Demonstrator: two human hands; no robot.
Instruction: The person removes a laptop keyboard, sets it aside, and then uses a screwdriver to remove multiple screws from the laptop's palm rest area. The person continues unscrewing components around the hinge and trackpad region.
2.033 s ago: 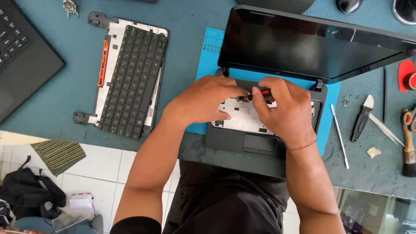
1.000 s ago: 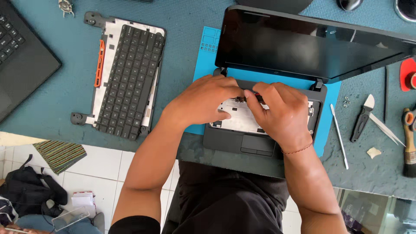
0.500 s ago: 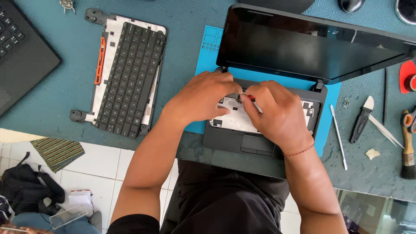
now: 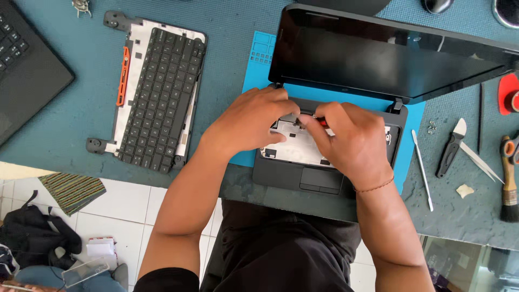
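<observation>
Hands meet over the keyboardless laptop base on the blue mat: left hand presses down to steady it, right hand pinches a red-handled tool, while the removed keyboard lies left on the surface.

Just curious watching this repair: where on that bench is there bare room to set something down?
Bare green mat lies between the removed keyboard and the open laptop, and along the front edge below the keyboard. The right side is crowded: spudger, knife, brush. Both hands, left hand and right hand, fill the laptop base.
</observation>
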